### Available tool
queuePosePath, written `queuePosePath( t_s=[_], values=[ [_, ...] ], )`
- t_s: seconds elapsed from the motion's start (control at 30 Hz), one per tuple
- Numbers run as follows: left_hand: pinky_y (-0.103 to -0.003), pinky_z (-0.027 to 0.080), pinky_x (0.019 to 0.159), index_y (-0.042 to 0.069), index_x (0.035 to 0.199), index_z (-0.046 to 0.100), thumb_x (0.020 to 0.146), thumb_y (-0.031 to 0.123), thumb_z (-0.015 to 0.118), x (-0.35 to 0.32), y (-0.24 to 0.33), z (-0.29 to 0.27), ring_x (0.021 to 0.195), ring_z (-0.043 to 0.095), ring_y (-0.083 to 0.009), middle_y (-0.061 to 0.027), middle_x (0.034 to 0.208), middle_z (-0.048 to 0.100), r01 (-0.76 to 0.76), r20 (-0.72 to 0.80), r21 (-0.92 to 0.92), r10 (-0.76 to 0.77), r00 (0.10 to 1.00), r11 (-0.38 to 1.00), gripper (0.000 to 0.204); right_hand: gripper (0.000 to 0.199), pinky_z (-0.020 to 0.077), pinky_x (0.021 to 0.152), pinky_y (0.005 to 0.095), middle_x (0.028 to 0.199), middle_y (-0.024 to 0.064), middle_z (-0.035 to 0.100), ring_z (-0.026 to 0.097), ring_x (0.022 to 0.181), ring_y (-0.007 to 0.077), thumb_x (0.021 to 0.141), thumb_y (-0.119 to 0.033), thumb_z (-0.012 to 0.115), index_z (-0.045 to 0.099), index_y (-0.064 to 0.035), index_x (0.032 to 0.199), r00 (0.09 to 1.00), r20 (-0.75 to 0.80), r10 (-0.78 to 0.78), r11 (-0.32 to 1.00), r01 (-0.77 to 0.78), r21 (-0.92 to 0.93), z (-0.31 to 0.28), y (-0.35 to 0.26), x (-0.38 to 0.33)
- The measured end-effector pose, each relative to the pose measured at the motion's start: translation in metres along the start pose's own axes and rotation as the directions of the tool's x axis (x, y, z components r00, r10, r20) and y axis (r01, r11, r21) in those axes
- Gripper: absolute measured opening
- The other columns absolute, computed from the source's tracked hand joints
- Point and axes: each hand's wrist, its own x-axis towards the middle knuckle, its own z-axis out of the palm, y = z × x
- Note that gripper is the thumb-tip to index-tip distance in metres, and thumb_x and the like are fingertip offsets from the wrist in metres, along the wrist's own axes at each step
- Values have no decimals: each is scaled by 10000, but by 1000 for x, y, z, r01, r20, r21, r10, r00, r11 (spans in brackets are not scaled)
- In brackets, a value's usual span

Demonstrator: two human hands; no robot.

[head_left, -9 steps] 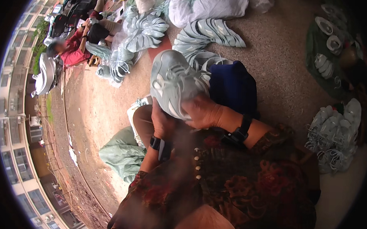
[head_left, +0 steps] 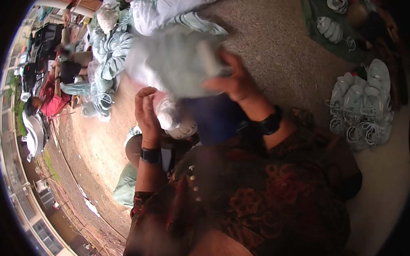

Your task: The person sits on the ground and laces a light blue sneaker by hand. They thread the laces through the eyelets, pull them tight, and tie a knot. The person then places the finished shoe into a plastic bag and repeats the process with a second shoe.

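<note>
My right hand (head_left: 236, 79) grips the near end of a pale grey-green shoe upper (head_left: 176, 59), smeared by motion and raised in front of me. My thumb lies along its edge; a cream strip shows beside my fingers. Lower and to the left, my left hand (head_left: 147, 110) holds nothing, its fingers stretched upward and apart from the upper. Just right of that hand, a rounded white shoe-shaped piece (head_left: 168, 114) rests near my lap. Dark blue cloth (head_left: 214, 117) covers my lap below the raised upper.
Bundled pale uppers (head_left: 109, 50) and a white sack (head_left: 171, 7) lie ahead. Several laced uppers (head_left: 363, 104) are piled at the right, below a dark green sheet (head_left: 314, 30). A person in red (head_left: 52, 98) sits far left. A green sack (head_left: 126, 186) is by my left forearm.
My left hand has let go of the shoe and moved left. My right hand has lifted the upper up and away. The view has shifted right, and a white piece now shows near my lap.
</note>
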Motion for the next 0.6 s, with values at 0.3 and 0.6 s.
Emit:
queuePosePath(
  t_s=[0.3,0.6],
  values=[
    [-389,449,760,3,876,599,817,189,568,-22,-85,-6,851,571,-349,-174,878,604,61,4,670,-86,996,740,198,523,447,809,365,1015,204,595,595,933,320,699,-104,672,485,21,1171,904,-223,-366,113,-195,-974,-201,0,-66],
    [-371,450,781,-6,892,578,793,141,566,-24,-85,-10,861,564,-351,-174,919,584,31,36,614,-67,997,789,178,367,447,785,460,1016,216,605,549,995,389,681,-166,633,599,-28,1020,599,-702,385,-421,-562,-712,-413,201,-209]
  ],
)
